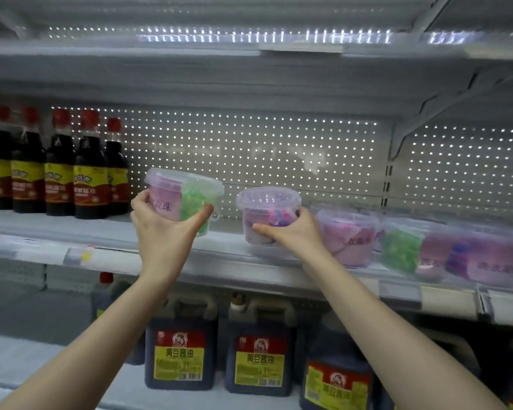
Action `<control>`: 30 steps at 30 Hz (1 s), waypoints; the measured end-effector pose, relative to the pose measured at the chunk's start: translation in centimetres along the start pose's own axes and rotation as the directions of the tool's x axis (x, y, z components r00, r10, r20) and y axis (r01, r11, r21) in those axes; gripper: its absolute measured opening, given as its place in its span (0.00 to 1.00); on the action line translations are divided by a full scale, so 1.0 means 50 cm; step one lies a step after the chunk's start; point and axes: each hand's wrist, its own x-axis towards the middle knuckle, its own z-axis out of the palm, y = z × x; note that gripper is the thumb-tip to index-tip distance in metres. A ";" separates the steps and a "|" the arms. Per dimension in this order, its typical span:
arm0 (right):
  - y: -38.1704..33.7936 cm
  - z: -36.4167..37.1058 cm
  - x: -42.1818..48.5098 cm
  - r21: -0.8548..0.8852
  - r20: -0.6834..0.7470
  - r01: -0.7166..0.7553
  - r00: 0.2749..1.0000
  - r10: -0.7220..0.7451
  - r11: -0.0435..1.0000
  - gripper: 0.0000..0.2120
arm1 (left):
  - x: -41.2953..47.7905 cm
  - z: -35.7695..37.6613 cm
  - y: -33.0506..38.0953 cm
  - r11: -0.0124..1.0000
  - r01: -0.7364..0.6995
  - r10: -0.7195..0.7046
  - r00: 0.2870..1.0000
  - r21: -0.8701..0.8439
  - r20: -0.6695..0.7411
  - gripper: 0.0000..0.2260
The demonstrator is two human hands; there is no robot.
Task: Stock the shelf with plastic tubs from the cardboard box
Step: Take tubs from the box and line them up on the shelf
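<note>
My left hand [163, 223] grips a clear plastic tub [187, 192] with a pink label and green beads, tilted and held just above the middle shelf [71, 232]. A second clear tub [267, 202] with pink and purple contents stands on the shelf, and my right hand [293, 232] holds it from the front. To its right stands a row of several more tubs [403, 244], pink, green and purple. The cardboard box is out of view.
Dark sauce bottles [60, 173] with red caps stand at the shelf's left. Large soy sauce jugs [258, 359] fill the lower shelf. A perforated back panel [264, 155] closes the rear, and the upper shelf [249, 63] hangs overhead. Price-tag rail [397, 291] runs along the front edge.
</note>
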 end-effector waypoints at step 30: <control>-0.013 0.050 0.060 -0.721 -0.172 -0.044 0.978 -0.118 0.691 0.16 | 0.124 0.046 -0.069 0.989 0.058 -0.018 0.961 -0.139 0.276 0.44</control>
